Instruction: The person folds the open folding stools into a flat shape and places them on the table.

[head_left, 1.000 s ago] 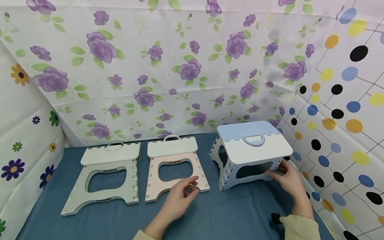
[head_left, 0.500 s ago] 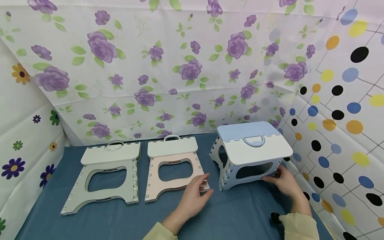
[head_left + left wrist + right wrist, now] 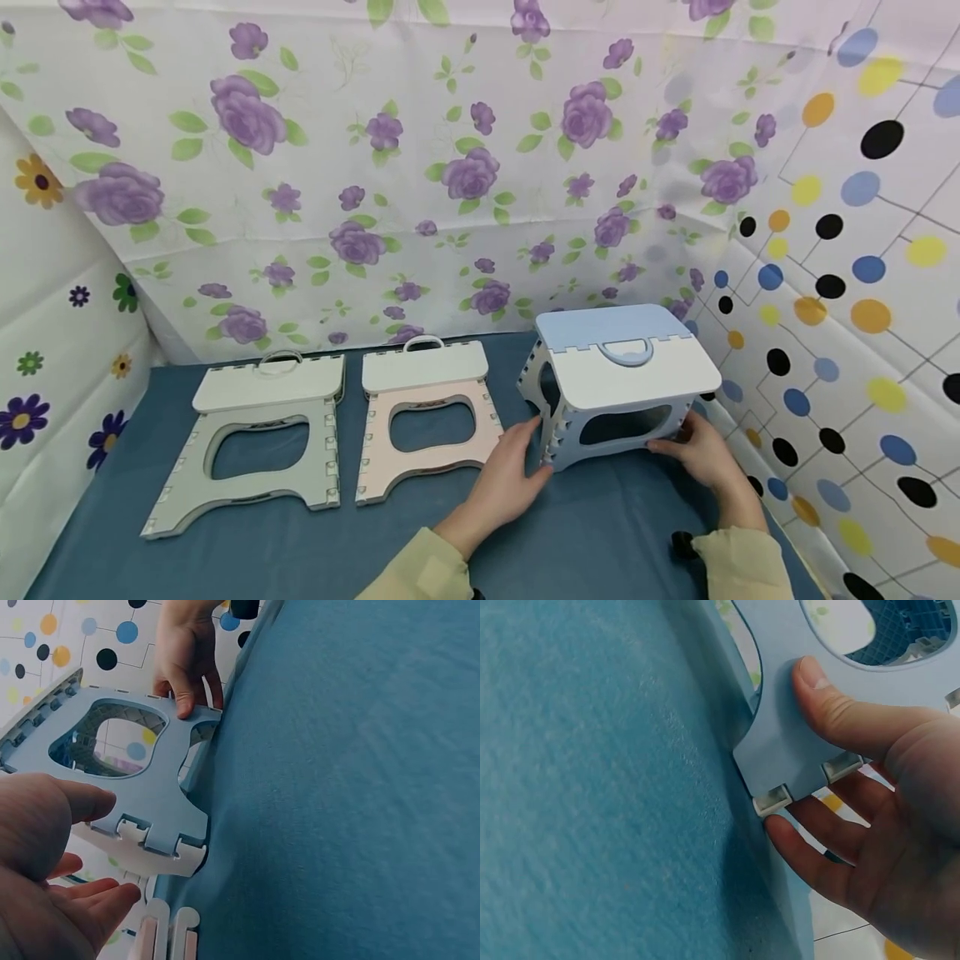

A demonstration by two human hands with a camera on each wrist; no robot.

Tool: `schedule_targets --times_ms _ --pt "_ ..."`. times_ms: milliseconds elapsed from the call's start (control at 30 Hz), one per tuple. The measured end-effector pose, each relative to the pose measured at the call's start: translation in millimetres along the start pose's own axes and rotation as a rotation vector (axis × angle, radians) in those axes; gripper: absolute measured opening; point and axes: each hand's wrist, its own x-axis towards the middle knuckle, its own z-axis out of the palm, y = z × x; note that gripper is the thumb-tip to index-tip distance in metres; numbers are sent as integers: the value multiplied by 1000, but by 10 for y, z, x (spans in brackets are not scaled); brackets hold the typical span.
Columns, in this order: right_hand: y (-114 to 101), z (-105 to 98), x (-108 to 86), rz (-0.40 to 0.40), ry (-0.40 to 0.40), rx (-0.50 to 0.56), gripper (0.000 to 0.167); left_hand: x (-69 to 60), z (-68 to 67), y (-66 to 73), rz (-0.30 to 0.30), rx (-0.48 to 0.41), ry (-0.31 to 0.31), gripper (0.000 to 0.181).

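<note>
A blue and white folding stool (image 3: pixel 637 379) stands unfolded on its legs at the right of the blue cloth. My right hand (image 3: pixel 703 450) grips its right front leg. In the right wrist view the thumb lies on the blue leg panel (image 3: pixel 776 690), with the fingers around its hinged edge. My left hand (image 3: pixel 506 475) is at the stool's left front leg, thumb and fingers spread. In the left wrist view the left hand (image 3: pixel 45 862) shows a gap between its fingers and the leg panel (image 3: pixel 150 799); whether the thumb touches is hard to tell.
A pink and white folding stool (image 3: pixel 442 458) lies folded flat left of my left hand, partly behind it. Further left lies a grey-green folded stool (image 3: pixel 258 483). Flowered cloth (image 3: pixel 420 167) hangs behind, and dotted cloth (image 3: pixel 840 333) rises close on the right.
My left hand has moved right, from in front of the pink stool to the blue stool's left front leg. The right hand stays at the right leg, its thumb slightly shifted.
</note>
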Motion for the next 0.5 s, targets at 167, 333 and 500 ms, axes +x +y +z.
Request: schedule_targets --times_ms 167,333,500 --pt "-1 -1 6 -9 -12 16 66 58 46 14 -6 53 -12 72" --pt "25 5 6 -1 -26 34 67 74 79 16 5 91 -17 71" --pt "72 12 22 11 -44 21 66 123 135 28 10 84 -8 69"
